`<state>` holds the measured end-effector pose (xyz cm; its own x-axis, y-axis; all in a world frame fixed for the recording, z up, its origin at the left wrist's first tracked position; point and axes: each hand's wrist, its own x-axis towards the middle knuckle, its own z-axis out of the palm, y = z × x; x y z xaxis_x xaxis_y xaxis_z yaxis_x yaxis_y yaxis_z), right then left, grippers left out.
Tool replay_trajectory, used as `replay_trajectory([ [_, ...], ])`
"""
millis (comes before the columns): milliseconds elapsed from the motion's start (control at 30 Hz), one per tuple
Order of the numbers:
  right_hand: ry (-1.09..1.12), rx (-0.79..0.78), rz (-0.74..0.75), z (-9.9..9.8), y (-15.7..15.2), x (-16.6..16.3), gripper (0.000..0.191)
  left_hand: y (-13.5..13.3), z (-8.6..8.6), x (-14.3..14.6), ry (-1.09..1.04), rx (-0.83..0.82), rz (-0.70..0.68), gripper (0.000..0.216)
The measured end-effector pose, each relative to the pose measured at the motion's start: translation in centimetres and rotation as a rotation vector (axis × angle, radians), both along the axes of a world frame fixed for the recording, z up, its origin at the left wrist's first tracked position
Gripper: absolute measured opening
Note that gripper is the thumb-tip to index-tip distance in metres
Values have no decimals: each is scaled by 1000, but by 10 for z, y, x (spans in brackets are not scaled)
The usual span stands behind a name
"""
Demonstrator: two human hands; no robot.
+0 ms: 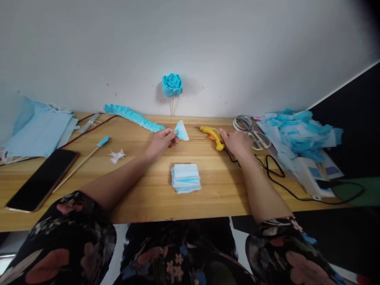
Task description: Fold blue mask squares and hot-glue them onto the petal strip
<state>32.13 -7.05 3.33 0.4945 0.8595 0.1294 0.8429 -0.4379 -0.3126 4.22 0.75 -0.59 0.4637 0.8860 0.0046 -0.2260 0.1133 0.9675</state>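
My left hand (164, 141) pinches a small folded triangle of blue and white mask fabric (182, 131) between thumb and fingers, just over the table. At the back end of a yellow glue gun (214, 135) is my right hand (238, 144). One finger stretches to the gun's body and its handle is not wrapped by the hand; the other fingers are partly hidden. The gun's nozzle points left. Below and between my hands lies a stack of cut mask-fabric pieces (186, 178). A pleated blue fabric strip (132, 116) runs behind my left hand.
A blue fabric rose (172, 85) on a stick stands against the wall. Left are masks (40, 128), a phone (43, 180), a blue-tipped stick (80, 165) and a white scrap (116, 155). Right are scissors (252, 132), blue scraps (297, 132), a black cord (277, 174) and a power strip (311, 178).
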Motion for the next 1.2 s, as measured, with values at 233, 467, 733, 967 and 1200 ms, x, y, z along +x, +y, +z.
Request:
replay_trajectory([
  [233,309,276,350,34,-4,-48,40,-1,1,1,9,31,-15,42],
  [467,1007,157,528,12,22,-93,57,-2,2,2,19,53,-18,42],
  [733,1108,193,531,-4,21,-104,50,-5,4,5,79,133,19,40],
  [967,1151,204,600,-5,18,-106,30,-6,4,7,143,184,1,39],
  [1200,1167,238,587,-15,23,-105,34,-5,1,7,179,213,-13,39],
])
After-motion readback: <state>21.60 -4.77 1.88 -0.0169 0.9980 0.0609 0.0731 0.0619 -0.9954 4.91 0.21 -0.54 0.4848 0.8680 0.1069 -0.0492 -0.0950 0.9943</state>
